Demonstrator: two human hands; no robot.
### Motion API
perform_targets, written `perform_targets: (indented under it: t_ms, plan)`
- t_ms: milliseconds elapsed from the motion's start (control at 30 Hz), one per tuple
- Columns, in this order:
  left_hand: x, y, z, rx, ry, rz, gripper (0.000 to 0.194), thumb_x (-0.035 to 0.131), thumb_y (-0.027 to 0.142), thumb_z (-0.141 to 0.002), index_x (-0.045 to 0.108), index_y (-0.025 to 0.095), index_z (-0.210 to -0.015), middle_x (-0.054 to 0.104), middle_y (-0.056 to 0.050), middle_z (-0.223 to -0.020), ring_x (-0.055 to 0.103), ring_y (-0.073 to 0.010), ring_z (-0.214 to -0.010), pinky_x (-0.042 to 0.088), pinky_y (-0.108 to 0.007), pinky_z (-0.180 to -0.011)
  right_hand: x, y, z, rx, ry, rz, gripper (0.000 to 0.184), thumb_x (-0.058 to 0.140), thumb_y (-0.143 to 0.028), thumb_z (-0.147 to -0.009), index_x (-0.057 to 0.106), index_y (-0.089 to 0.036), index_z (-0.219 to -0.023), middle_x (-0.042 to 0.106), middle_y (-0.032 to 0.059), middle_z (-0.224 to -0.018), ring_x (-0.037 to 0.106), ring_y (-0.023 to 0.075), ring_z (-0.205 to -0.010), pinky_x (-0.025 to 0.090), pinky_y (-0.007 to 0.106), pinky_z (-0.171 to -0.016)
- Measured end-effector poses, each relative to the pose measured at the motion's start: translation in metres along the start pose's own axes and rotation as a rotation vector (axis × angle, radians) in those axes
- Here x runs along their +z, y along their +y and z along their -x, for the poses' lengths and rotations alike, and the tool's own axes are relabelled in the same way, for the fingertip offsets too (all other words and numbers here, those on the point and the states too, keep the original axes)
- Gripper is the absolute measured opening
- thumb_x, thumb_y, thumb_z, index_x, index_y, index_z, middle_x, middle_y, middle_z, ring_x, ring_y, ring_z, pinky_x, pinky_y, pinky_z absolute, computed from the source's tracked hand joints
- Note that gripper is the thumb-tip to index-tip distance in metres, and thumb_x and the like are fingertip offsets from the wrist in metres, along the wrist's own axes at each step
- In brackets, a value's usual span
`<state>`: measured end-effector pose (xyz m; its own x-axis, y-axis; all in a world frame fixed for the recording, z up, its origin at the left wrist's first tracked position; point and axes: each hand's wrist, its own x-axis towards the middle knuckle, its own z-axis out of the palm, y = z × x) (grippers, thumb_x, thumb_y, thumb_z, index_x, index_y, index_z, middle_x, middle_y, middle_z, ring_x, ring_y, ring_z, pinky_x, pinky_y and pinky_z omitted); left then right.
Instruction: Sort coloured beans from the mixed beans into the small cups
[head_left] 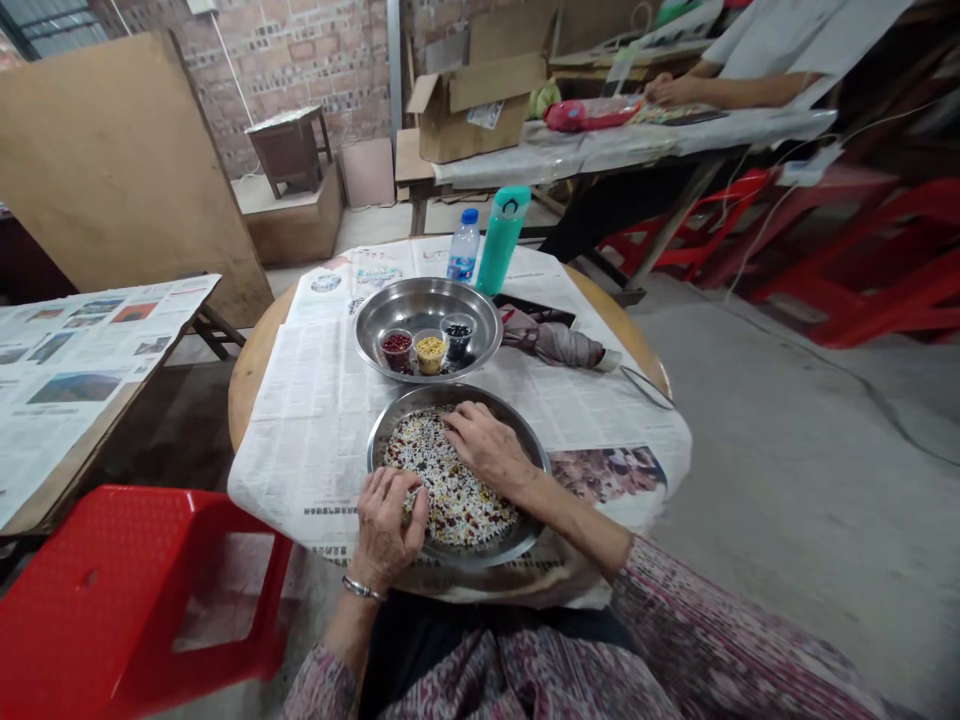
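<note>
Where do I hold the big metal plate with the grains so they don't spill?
Probably by the rim, one hand on each side, coming from the left and right. The plate is shallow with a raised bare rim, and loose grains fill the middle. Wait for the person's left hand and right hand to come out first.

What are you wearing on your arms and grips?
Long sleeves in a mottled mauve and white print, stopping short of the wrists. The left grip has a silver-coloured bangle at its wrist; the right grip has none. Neither wears a glove.
</note>
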<state>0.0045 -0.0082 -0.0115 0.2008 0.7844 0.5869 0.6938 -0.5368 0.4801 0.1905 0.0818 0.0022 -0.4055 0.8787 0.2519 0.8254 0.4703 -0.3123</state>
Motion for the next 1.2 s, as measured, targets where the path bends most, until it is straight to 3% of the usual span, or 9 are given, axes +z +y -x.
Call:
perform_targets:
  t_ms: [67, 233, 333, 433, 567, 767, 867, 1000, 1200]
  plan:
    - [0.000, 0.000, 0.000, 0.003, -0.005, 0.002, 0.006, 0.053, 0.017, -0.092, 0.057, 0.018, -0.096, 0.066, -0.006, -0.090, 0.058, -0.0205, -0.087, 0.046, -0.037, -0.082, 0.002, -0.011, 0.003, -0.039, -0.017, -0.024, 0.019, 0.050, -0.024, -0.095, 0.064, -0.019, -0.107, 0.059, 0.0102, -0.105, 0.053, 0.0226, -0.104, 0.051, 0.037, -0.090]
    - [0.001, 0.000, 0.002, 0.013, -0.002, 0.014, 0.009, 0.055, 0.017, -0.090, 0.057, 0.018, -0.099, 0.067, -0.007, -0.095, 0.060, -0.0218, -0.092, 0.046, -0.039, -0.086, 0.000, -0.032, 0.038, -0.351, -0.214, -0.132, 0.015, 0.053, -0.019, -0.092, 0.064, -0.018, -0.101, 0.059, 0.0090, -0.104, 0.054, 0.0210, -0.100, 0.051, 0.034, -0.084]
    - [0.001, 0.000, 0.003, 0.000, -0.009, 0.017, 0.008, 0.057, 0.019, -0.089, 0.058, 0.019, -0.097, 0.067, -0.006, -0.092, 0.060, -0.0210, -0.089, 0.046, -0.039, -0.086, -0.010, -0.017, 0.054, -0.399, -0.296, -0.152, 0.016, 0.051, -0.020, -0.094, 0.065, -0.019, -0.100, 0.061, 0.0077, -0.097, 0.056, 0.0197, -0.094, 0.051, 0.032, -0.079]
    - [0.000, 0.000, 0.001, -0.014, -0.027, 0.020, 0.004, 0.057, 0.020, -0.089, 0.058, 0.019, -0.093, 0.067, -0.006, -0.088, 0.060, -0.0206, -0.087, 0.046, -0.039, -0.084, -0.017, 0.011, 0.052, -0.330, -0.269, -0.106, 0.021, 0.046, -0.016, -0.094, 0.066, -0.019, -0.100, 0.062, 0.0072, -0.093, 0.058, 0.0192, -0.091, 0.051, 0.032, -0.079]
    - [-0.003, 0.002, -0.002, -0.009, -0.049, 0.009, 0.005, 0.055, 0.021, -0.090, 0.060, 0.019, -0.091, 0.067, -0.005, -0.085, 0.059, -0.0206, -0.084, 0.045, -0.038, -0.080, -0.014, 0.033, 0.029, -0.159, -0.128, -0.083, 0.028, 0.041, -0.013, -0.094, 0.066, -0.020, -0.104, 0.064, 0.0074, -0.095, 0.062, 0.0184, -0.090, 0.053, 0.033, -0.083]
    - [-0.004, 0.004, -0.006, 0.038, -0.100, -0.042, 0.013, 0.050, 0.018, -0.092, 0.062, 0.019, -0.089, 0.067, -0.004, -0.080, 0.059, -0.0193, -0.080, 0.042, -0.038, -0.077, -0.016, 0.008, -0.002, -0.181, -0.185, -0.130, 0.023, 0.049, -0.019, -0.093, 0.069, -0.022, -0.104, 0.072, 0.0051, -0.099, 0.067, 0.0177, -0.091, 0.052, 0.030, -0.083]
    - [-0.003, 0.004, -0.005, 0.040, -0.101, -0.050, 0.014, 0.050, 0.018, -0.092, 0.060, 0.018, -0.082, 0.064, -0.004, -0.074, 0.057, -0.0183, -0.074, 0.040, -0.037, -0.073, -0.035, 0.005, -0.026, -0.097, -0.019, -0.158, 0.019, 0.052, -0.025, -0.093, 0.071, -0.021, -0.094, 0.074, 0.0044, -0.094, 0.067, 0.0176, -0.085, 0.051, 0.030, -0.077]
    - [-0.002, 0.003, -0.005, 0.040, -0.083, -0.050, 0.013, 0.051, 0.018, -0.091, 0.059, 0.018, -0.081, 0.063, -0.003, -0.072, 0.056, -0.0176, -0.072, 0.040, -0.036, -0.072, -0.055, 0.019, -0.080, 0.038, 0.189, -0.045, 0.020, 0.054, -0.025, -0.091, 0.072, -0.021, -0.097, 0.074, 0.0059, -0.101, 0.066, 0.0206, -0.088, 0.050, 0.034, -0.077]
    - [-0.001, 0.002, -0.004, 0.047, -0.085, -0.051, 0.013, 0.051, 0.018, -0.092, 0.058, 0.018, -0.082, 0.063, -0.003, -0.073, 0.054, -0.0170, -0.073, 0.039, -0.036, -0.072, -0.045, 0.026, -0.144, 0.060, -0.052, 0.232, 0.020, 0.059, -0.019, -0.084, 0.078, -0.023, -0.090, 0.074, 0.0088, -0.091, 0.062, 0.0254, -0.095, 0.047, 0.034, -0.072]
